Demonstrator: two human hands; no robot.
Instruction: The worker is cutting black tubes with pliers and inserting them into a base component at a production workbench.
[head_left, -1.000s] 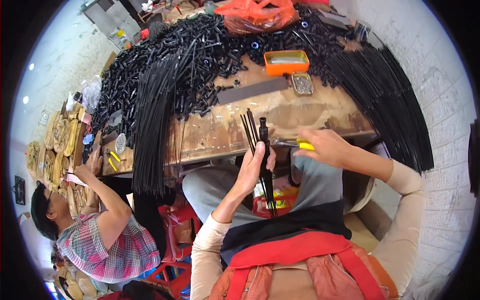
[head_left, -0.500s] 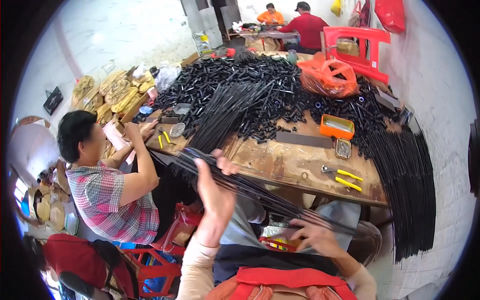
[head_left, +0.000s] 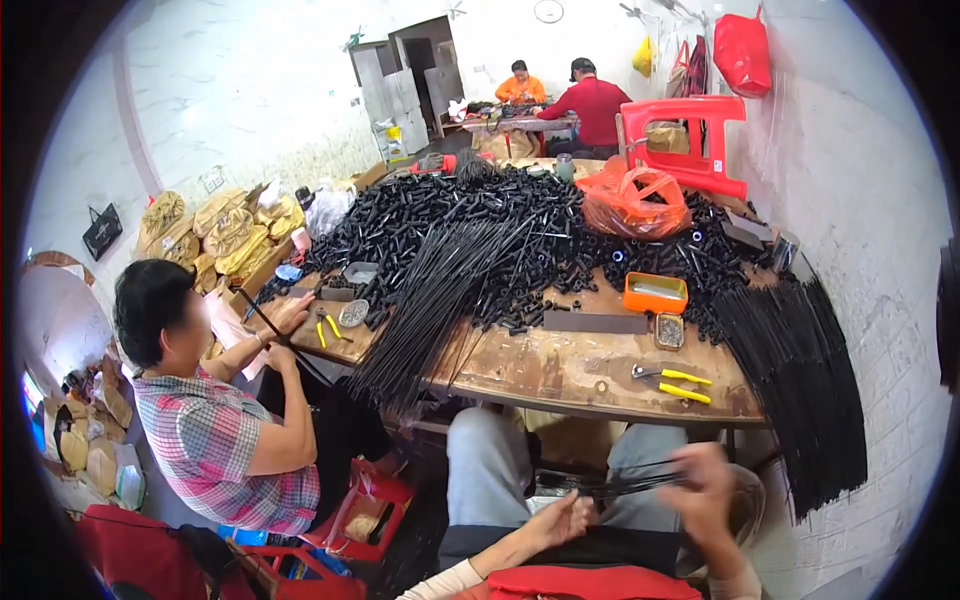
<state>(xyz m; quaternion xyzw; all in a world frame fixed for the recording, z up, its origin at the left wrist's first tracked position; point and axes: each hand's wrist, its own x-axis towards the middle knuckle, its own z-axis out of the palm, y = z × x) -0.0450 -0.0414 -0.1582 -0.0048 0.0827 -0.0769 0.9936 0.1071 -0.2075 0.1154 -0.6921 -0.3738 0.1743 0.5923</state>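
Low over my lap, thin black rods (head_left: pixel 632 481) stretch between my two hands, blurred by motion. My right hand (head_left: pixel 706 492), itself smeared, closes round their right end. At their left end is my left hand (head_left: pixel 562 518), palm up with curled fingers; what lies inside them cannot be made out. On the wooden table (head_left: pixel 500 375) ahead, a long bundle of black rods (head_left: pixel 415 320) lies slanted, its near ends over the edge. More black rods (head_left: pixel 800 390) hang over the table's right end. Yellow-handled pliers (head_left: pixel 672 383) lie near the front edge.
A heap of short black tubes (head_left: pixel 460 205) covers the table's far half. Near it are an orange box (head_left: pixel 655 292), a dark flat bar (head_left: pixel 596 321) and a red plastic bag (head_left: pixel 635 200). On my left sits a co-worker (head_left: pixel 225 400) holding a black rod, by another pair of pliers (head_left: pixel 327 328).
Both hands have dropped toward my lap, the left from high above it. The rods I hold have come down from the table edge. The view has tilted up slightly.
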